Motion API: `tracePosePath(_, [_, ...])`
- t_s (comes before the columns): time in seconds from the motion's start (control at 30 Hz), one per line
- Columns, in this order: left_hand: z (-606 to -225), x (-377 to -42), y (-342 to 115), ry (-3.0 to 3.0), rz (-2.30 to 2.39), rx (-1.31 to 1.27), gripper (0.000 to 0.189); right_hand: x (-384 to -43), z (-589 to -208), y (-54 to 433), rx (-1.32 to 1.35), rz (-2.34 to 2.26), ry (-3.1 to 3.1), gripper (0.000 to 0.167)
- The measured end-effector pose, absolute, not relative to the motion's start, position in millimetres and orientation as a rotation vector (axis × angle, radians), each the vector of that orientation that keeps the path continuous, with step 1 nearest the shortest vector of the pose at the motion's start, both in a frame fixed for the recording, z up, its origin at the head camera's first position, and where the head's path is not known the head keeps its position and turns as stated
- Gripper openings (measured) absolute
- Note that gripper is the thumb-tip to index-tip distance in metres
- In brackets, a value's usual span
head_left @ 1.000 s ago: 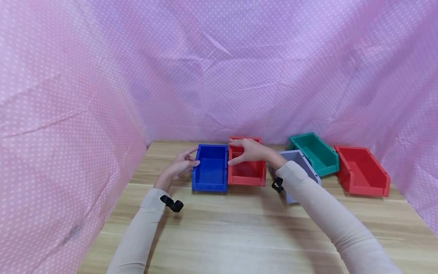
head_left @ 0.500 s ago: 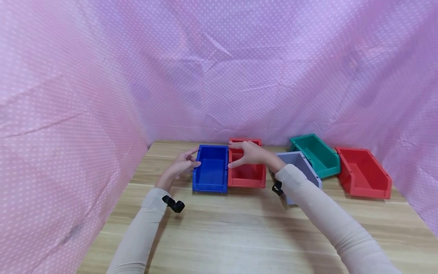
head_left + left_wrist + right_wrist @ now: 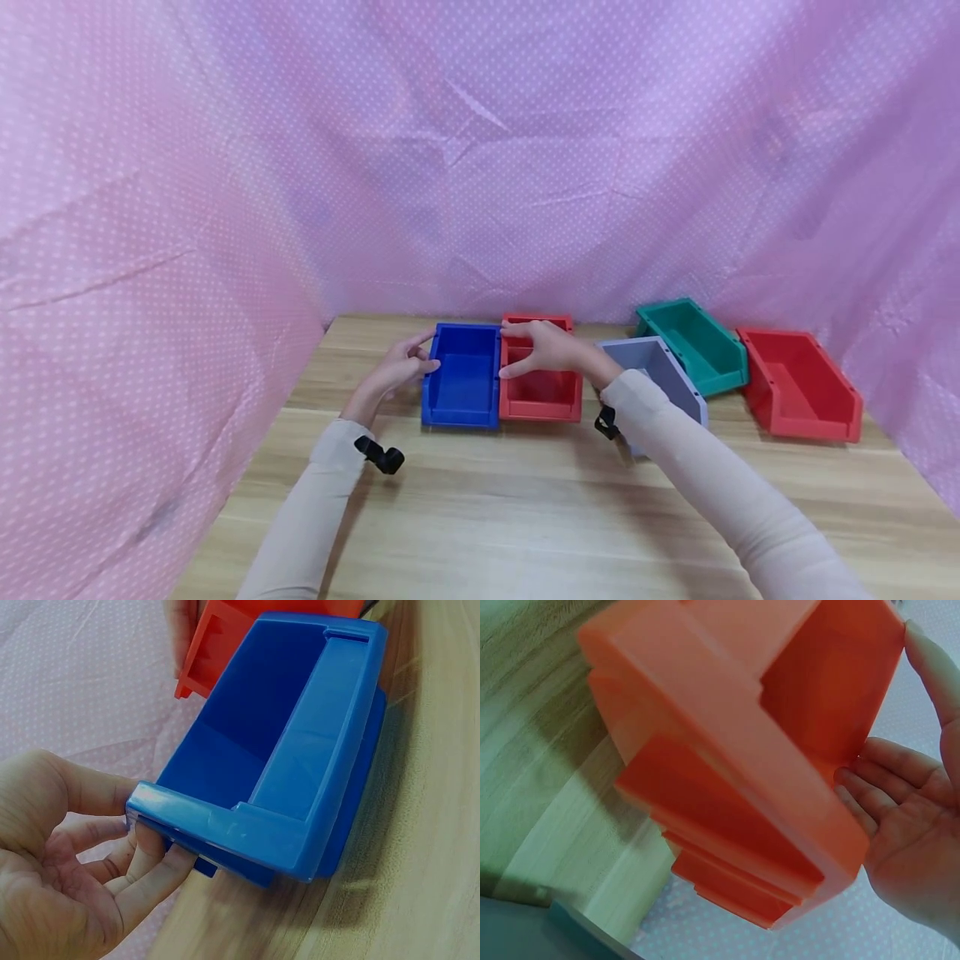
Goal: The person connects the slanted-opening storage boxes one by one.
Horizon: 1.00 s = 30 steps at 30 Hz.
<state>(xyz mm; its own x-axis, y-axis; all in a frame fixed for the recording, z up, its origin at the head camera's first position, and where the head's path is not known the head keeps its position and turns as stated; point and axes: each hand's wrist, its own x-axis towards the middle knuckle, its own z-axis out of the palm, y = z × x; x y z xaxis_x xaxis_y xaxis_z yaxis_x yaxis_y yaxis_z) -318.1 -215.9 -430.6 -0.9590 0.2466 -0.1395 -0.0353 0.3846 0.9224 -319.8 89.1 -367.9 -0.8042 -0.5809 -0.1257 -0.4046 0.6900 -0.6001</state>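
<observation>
At the far middle of the tabletop, a blue storage bin (image 3: 463,387) sits side by side with a red storage bin (image 3: 540,408). My left hand (image 3: 397,367) grips the blue bin's left side. In the left wrist view the thumb presses on its rim and the fingers curl beneath; the blue bin (image 3: 315,750) looks tilted there. My right hand (image 3: 547,346) reaches over the red bin, thumb and fingers spread onto its left rim beside the blue one. Seen from the right wrist, thumb and fingertips touch the edge of this red bin (image 3: 742,735). Some fingertips are hidden.
A grey bin (image 3: 675,383) stands under my right forearm, its edge (image 3: 555,930) showing low in the right wrist view. Farther right are a green bin (image 3: 697,346) and another red bin (image 3: 806,392). Pink dotted cloth (image 3: 480,167) hangs behind the wooden table (image 3: 480,517).
Both hands keep their places on the blue and red bins. The whole scene sits slightly lower in the head view, with hardly any other difference.
</observation>
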Motion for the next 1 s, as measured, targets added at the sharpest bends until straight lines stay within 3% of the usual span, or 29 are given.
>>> tracePosePath(1.0, [-432.8, -324.0, -215.1, 2.413, 1.592, 0.173, 0.072, -325.8, -391.4, 76.9, -0.696, -0.718, 2.613, 0.090])
